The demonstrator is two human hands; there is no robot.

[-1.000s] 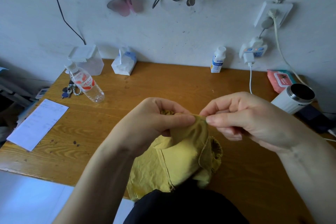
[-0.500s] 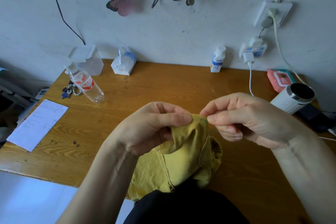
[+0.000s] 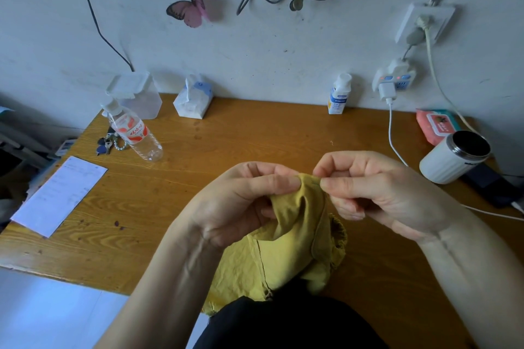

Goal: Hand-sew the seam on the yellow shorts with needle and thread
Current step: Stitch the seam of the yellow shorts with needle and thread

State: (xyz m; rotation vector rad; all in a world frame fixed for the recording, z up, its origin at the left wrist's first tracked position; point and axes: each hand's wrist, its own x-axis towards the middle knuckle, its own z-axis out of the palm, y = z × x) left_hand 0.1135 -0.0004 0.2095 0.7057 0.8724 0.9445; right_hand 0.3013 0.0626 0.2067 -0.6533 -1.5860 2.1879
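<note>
Wooden desk [image 3: 241, 136] against white wall. Back left: clear plastic box [image 3: 139, 96], tissue pack [image 3: 192, 99]. Water bottle [image 3: 136, 133] leaning, keys [image 3: 106, 144] beside it. Paper sheet [image 3: 59, 195] at left edge. Right: white cup [image 3: 453, 157], pink pack [image 3: 435, 125], possibly wipes. Pink butterfly [image 3: 188, 10] on wall.

The left hand [image 3: 243, 201] pinches a raised fold of the yellow shorts [image 3: 286, 252]. Just right of that grip, the right hand [image 3: 377, 193] seems to pinch the same edge. Below the grip, the cloth drapes onto the counter [image 3: 226, 139].

Open desk [image 3: 255, 136] lies ahead of my hands; a mug [image 3: 453, 157] (plus charger cable [image 3: 392, 133]) crowds my right, a bottle [image 3: 136, 133] stands far left.
</note>
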